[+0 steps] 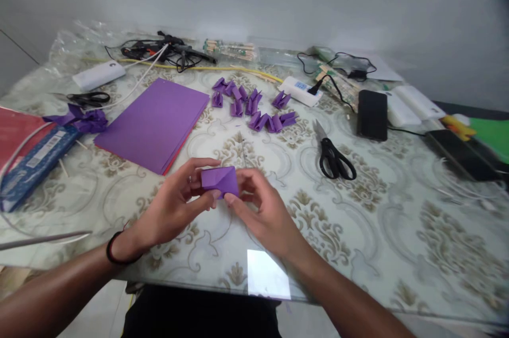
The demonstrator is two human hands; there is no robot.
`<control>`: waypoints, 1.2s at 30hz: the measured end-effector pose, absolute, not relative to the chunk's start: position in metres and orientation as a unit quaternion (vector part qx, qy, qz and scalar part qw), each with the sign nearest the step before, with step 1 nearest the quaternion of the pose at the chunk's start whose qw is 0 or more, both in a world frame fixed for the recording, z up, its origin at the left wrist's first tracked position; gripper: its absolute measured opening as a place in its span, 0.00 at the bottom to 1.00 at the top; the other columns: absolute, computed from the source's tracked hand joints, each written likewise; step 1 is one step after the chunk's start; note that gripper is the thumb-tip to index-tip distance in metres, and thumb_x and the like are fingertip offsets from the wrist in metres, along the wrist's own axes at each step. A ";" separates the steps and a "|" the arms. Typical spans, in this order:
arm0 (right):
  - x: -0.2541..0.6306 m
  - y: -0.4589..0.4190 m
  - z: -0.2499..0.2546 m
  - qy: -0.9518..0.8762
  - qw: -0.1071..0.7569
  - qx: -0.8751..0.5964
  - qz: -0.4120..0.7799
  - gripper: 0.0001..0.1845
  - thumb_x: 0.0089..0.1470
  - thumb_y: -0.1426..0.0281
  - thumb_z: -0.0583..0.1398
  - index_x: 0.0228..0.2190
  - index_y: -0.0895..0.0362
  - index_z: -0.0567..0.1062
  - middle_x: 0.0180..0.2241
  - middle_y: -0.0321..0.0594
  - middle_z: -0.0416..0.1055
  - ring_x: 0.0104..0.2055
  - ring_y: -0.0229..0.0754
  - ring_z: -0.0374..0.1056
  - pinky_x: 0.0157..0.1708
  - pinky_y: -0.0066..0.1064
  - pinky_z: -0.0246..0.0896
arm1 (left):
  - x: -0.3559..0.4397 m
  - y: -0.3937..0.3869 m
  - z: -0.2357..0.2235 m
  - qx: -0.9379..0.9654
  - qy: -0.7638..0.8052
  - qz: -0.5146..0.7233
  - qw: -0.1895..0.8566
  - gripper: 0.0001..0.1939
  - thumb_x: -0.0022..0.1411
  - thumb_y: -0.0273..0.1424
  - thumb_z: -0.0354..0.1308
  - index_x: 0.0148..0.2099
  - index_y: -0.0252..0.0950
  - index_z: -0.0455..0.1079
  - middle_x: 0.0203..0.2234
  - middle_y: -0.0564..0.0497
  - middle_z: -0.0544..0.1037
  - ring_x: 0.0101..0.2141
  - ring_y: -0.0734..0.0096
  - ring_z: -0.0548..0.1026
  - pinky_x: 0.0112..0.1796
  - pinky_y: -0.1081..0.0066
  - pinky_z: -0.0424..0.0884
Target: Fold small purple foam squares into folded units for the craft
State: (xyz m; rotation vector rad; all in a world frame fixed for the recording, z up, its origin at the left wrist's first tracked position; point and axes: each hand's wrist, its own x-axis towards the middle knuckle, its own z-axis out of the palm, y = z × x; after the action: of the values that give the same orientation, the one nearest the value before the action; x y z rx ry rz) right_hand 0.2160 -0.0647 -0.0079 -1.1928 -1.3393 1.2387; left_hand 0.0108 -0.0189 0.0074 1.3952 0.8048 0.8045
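Over the patterned tabletop (369, 253), left hand (172, 206) and right hand (268, 213) pinch folded purple paper (223, 178) between them, underside hidden

Soft, diffuse light fills the tabletop (382, 245), a white reflection (268, 274) glaring at six o'clock, while the view blurs toward four o'clock and darkens at two.

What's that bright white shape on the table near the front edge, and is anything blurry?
Head view: the white shape looks like light reflected in the shiny tabletop; head view: the green sheet at far right looks soft, the folded purple paper clearer; head view: top right corner darkened.
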 end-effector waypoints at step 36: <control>0.226 -0.070 0.005 -0.790 0.435 -0.411 0.132 0.10 0.70 0.77 0.61 0.43 0.53 0.82 0.44 0.40 0.79 0.41 0.39 0.80 0.42 0.31 0.80 | 0.004 -0.021 0.024 0.682 0.280 0.272 0.618 0.07 0.75 0.23 0.55 0.50 0.39 0.68 0.34 0.55 0.74 0.32 0.75 0.70 0.33 0.72 0.66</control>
State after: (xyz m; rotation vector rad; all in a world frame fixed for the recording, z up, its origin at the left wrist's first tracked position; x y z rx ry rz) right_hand 0.2257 -0.0700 0.0046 -1.0225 -1.9671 0.3282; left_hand 0.0042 -0.0207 0.0240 1.5694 0.6436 0.6260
